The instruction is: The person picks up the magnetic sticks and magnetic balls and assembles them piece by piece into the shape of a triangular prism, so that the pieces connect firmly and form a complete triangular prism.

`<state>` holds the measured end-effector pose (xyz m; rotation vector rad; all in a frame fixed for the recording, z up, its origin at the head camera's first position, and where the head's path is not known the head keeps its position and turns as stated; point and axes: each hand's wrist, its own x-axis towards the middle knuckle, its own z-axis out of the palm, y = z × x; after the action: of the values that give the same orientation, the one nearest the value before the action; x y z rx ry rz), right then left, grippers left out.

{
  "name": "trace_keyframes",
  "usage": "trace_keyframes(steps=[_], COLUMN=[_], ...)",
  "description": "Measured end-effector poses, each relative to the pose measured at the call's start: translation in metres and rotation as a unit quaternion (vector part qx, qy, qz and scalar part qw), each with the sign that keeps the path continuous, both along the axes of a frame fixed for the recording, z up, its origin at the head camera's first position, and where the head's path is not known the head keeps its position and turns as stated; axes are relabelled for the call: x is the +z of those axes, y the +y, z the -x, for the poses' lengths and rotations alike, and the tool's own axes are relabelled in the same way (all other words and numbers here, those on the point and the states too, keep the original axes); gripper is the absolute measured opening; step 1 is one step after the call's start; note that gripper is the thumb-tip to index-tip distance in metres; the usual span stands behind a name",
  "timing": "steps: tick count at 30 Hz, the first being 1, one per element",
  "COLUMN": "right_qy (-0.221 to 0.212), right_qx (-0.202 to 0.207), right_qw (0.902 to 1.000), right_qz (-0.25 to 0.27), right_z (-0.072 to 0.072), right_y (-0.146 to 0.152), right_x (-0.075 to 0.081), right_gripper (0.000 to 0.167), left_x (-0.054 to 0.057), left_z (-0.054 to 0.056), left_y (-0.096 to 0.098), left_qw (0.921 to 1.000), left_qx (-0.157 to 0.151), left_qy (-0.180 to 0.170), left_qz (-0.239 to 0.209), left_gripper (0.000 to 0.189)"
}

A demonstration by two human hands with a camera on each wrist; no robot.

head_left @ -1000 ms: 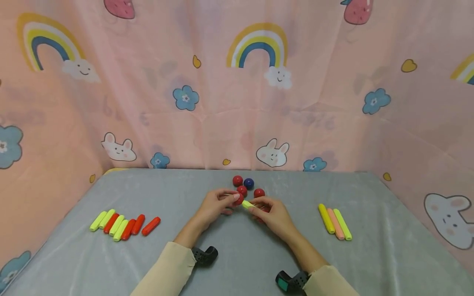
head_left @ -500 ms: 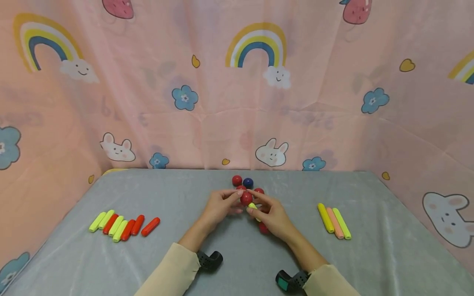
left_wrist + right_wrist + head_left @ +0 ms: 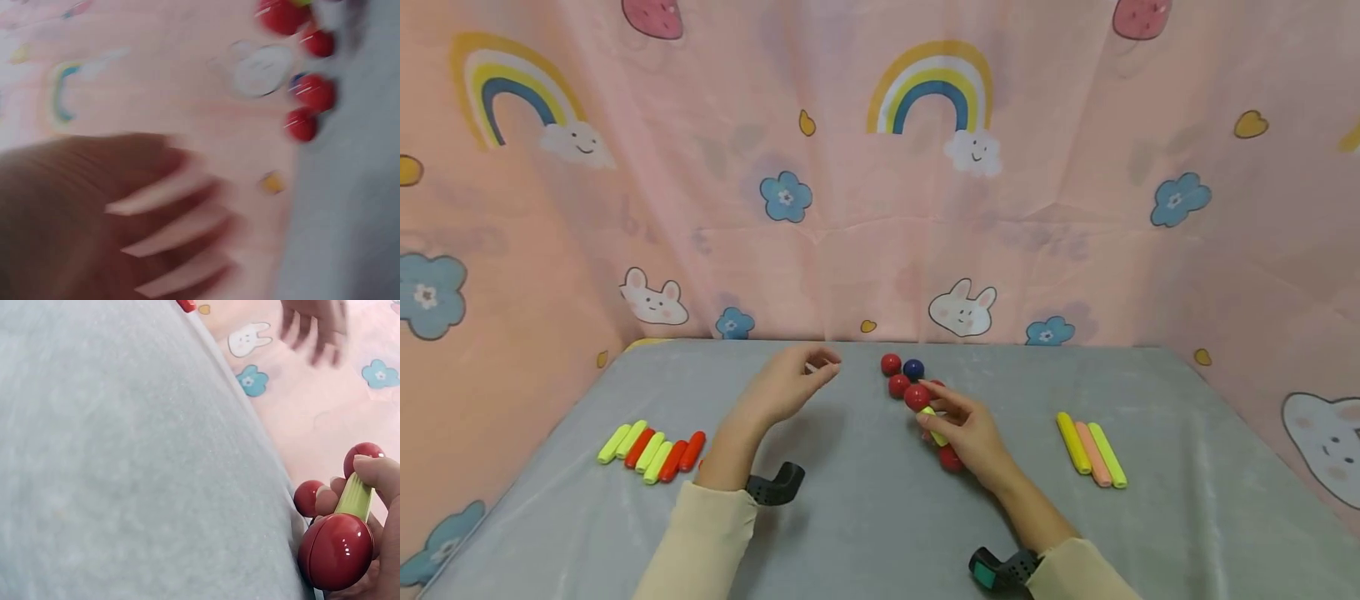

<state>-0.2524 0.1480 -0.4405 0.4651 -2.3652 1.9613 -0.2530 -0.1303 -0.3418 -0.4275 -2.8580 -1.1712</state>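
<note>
My right hand (image 3: 966, 429) pinches a short yellow-green stick (image 3: 355, 499) between thumb and fingers. One red ball (image 3: 916, 397) sits on the stick's far end and another red ball (image 3: 337, 551) on its near end. My left hand (image 3: 790, 385) is off to the left, raised over the cloth, fingers loosely bent and holding nothing; it is blurred in the left wrist view. Just beyond the right hand lie loose balls: a red ball (image 3: 891, 364), a blue ball (image 3: 913, 370), another red ball (image 3: 898, 386), and one more red one mostly hidden behind the fingers.
On the left of the grey cloth (image 3: 865, 525) lies a row of several yellow-green and red sticks (image 3: 655, 454), its right end partly behind the left wrist. A yellow, a peach and a yellow-green stick (image 3: 1108, 455) lie at right. A pink printed curtain (image 3: 850, 267) hangs behind.
My left hand has let go of the red ball and moved left and up, away from the right hand. The ball now sits on the stick's end, which the right hand still holds.
</note>
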Motion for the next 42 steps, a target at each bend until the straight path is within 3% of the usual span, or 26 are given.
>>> trace_keyframes(steps=[2,4,9,14,17,20,26,36,42], right_qy=[-0.01,-0.019,-0.056,-0.077,-0.075,-0.076,-0.059,-0.036,-0.033], right_qx=[-0.009,-0.015,-0.035,-0.041,-0.037,-0.033,-0.031,-0.026,-0.029], right_qw=[0.9999,0.9997,0.9974,0.9951,0.9954,0.9949,0.9952,0.9962,0.9958], right_qz=[0.001,0.004,0.029,0.045,0.046,0.057,0.071,0.075,0.08], right_z=[0.0,0.001,0.003,0.006,0.007,0.008,0.01,0.01,0.008], right_y=[0.001,0.002,0.003,0.009,0.014,0.02,0.031,0.036,0.04], right_x=[0.0,0.001,0.007,0.018,0.022,0.025,0.032,0.04,0.044], right_gripper=[0.049,0.049,0.048,0.049,0.052,0.053,0.049,0.049,0.045], left_x=[0.009,0.016,0.024,0.023,0.018,0.011,0.003,0.004,0.002], left_z=[-0.006,-0.012,-0.023,-0.028,-0.028,-0.027,-0.025,-0.022,-0.02], left_y=[-0.014,-0.027,-0.054,-0.074,-0.081,-0.085,-0.085,-0.087,-0.085], left_qw=[0.9974,0.9929,0.9808,0.9582,0.9454,0.9389,0.9366,0.9391,0.9465], left_qx=[-0.014,-0.016,0.044,0.094,0.096,0.099,0.119,0.105,0.09], left_qy=[-0.023,-0.05,-0.106,-0.195,-0.241,-0.263,-0.269,-0.264,-0.257], left_qz=[0.067,0.107,0.158,0.187,0.196,0.199,0.191,0.194,0.174], left_gripper=[0.024,0.025,0.028,0.031,0.027,0.021,0.018,0.011,0.01])
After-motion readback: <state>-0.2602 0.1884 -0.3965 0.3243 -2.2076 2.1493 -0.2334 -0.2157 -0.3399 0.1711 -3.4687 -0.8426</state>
